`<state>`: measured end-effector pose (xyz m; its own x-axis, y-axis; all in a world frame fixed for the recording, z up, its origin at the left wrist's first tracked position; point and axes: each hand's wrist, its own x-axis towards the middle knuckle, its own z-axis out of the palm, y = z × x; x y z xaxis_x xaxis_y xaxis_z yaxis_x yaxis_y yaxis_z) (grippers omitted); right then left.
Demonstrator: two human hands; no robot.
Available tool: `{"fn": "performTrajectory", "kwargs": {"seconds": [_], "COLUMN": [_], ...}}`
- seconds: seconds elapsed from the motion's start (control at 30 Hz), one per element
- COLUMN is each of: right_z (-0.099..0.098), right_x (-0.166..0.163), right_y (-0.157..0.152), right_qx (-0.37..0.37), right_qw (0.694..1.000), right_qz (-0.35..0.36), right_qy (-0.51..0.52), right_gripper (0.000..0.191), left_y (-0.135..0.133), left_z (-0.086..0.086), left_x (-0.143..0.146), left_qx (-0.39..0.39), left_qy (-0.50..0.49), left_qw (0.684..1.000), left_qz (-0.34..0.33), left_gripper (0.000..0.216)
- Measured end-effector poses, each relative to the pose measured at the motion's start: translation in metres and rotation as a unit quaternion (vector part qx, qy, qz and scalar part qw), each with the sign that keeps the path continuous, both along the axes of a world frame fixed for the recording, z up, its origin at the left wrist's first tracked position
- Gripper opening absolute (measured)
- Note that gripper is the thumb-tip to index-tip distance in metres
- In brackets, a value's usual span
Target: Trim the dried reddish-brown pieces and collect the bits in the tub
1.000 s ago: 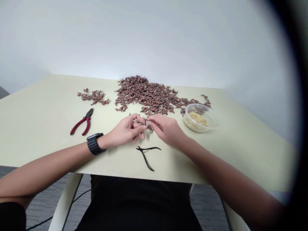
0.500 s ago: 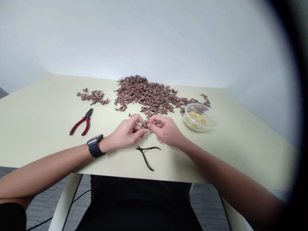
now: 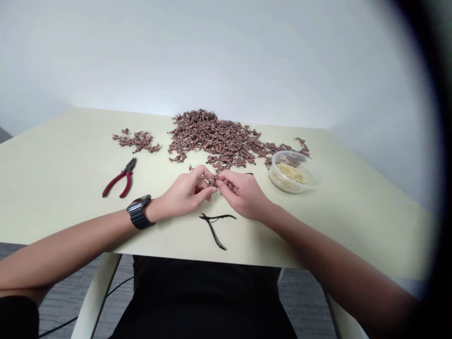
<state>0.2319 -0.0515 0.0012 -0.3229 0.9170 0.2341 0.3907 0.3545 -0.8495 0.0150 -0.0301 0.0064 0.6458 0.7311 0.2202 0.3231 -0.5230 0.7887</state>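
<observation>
Close in front of the pile, my left hand (image 3: pixel 187 193) pinches a small reddish-brown figure (image 3: pixel 212 181) between thumb and fingers. The fingertips of my right hand (image 3: pixel 243 192) are closed at the right side of the same piece, so the hands nearly meet. Much of the piece is covered by fingers, and its exact kind is too small to make out. Beyond them lies a large heap of similar brown pieces (image 3: pixel 215 139). A small dark tip (image 3: pixel 249 173) shows behind my right hand. Nearer me lie black nippers (image 3: pixel 213 228), handles spread.
Red-handled pliers (image 3: pixel 122 179) lie on the left of the pale table (image 3: pixel 63 188). A smaller group of brown pieces (image 3: pixel 137 141) is behind them. On the right, a clear round tub (image 3: pixel 278 182) holds many tiny gold-coloured bits (image 3: pixel 291 173). A wall (image 3: pixel 212 56) stands behind the table.
My right hand has turned slightly, its fingers curling more at the piece. A dark tip now shows behind it. My left hand has barely shifted.
</observation>
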Motion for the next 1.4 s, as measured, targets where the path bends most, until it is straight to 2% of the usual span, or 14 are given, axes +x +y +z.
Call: {"fn": "performTrajectory", "kwargs": {"seconds": [0.1,0.23,0.3,0.4,0.5,0.57,0.67,0.77,0.87,1.07,1.17,1.23,1.33,1.4], "right_z": [-0.002,-0.001,0.0,0.004,0.009,0.01,0.005,-0.001,-0.004,-0.007,-0.005,-0.001,0.005,0.007], "right_x": [0.003,0.004,0.003,0.002,0.003,0.004,0.003,0.002,0.003,0.004,0.002,0.001,0.003,0.004], "right_y": [0.001,0.0,-0.001,0.0,0.004,0.006,0.005,0.001,-0.001,-0.001,-0.001,0.0,0.004,0.006], "right_qx": [0.172,0.183,0.108,-0.129,-0.37,-0.42,-0.314,-0.054,0.131,0.171,0.085,-0.069,-0.352,-0.443], "right_qw": [0.978,0.974,0.99,0.99,0.905,0.872,0.929,0.998,0.984,0.975,0.992,0.997,0.923,0.868], "right_qz": [0.014,0.014,-0.002,0.004,0.046,0.064,0.046,0.015,0.029,0.046,0.028,0.026,0.058,0.081], "right_qy": [-0.118,-0.131,-0.088,0.057,0.205,0.244,0.188,0.011,-0.118,-0.136,-0.087,-0.011,0.142,0.209], "right_gripper": [0.019,0.023,0.023,0.015,0.011,0.013,0.013,0.023,0.029,0.031,0.033,0.026,0.016,0.016], "left_y": [-0.002,-0.002,-0.002,0.001,0.004,0.005,0.003,0.0,0.0,0.0,0.0,0.001,0.004,0.006], "left_z": [0.0,-0.001,-0.001,-0.004,-0.008,-0.007,-0.001,0.005,0.005,0.002,0.002,0.0,-0.002,-0.002], "left_x": [0.002,0.003,0.002,-0.003,-0.007,-0.008,-0.005,-0.002,0.0,-0.001,-0.003,-0.005,-0.008,-0.008], "left_qx": [-0.086,-0.136,-0.094,0.034,0.164,0.192,0.108,-0.022,-0.141,-0.206,-0.104,0.006,0.144,0.176], "left_qy": [-0.042,-0.057,-0.036,0.03,0.105,0.121,0.079,0.026,-0.02,-0.043,0.004,0.051,0.131,0.151], "left_qw": [0.995,0.989,0.995,0.998,0.98,0.973,0.99,0.999,0.989,0.976,0.993,0.997,0.979,0.971], "left_qz": [-0.006,-0.022,-0.023,-0.035,-0.048,-0.048,-0.044,-0.031,-0.039,-0.055,-0.053,-0.059,-0.063,-0.062], "left_gripper": [0.023,0.024,0.022,0.02,0.023,0.024,0.019,0.019,0.024,0.027,0.022,0.019,0.017,0.017]}}
